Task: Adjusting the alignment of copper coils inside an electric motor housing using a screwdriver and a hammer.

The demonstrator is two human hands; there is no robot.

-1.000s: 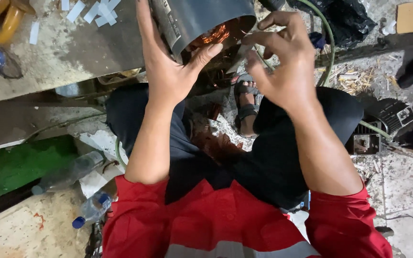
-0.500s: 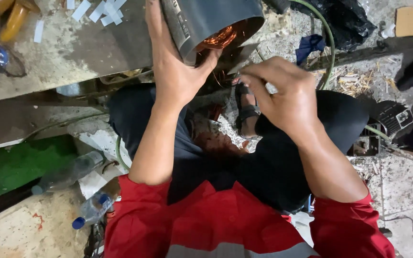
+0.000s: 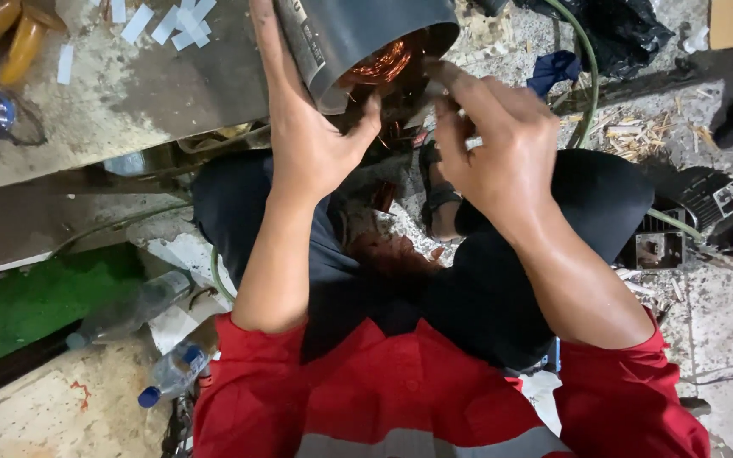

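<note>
My left hand (image 3: 316,140) steadies the dark motor housing (image 3: 358,38) at the worktop (image 3: 154,93) edge, palm and thumb closed on its rim. My right hand (image 3: 502,157) pinches something small at the opening; I cannot tell what. The copper windings (image 3: 379,64) sit inside, so I judge the winding work mid-way.

The motor shell (image 3: 358,38) sits at the top, above the person's knees. The left hand (image 3: 316,140) is on its left side, the right hand (image 3: 494,144) just right of it (fingers by its open end). Two bottles (image 3: 142,339) lie far below-left of the motor shell, and the paper strips (image 3: 171,21) lie to its left.
</note>
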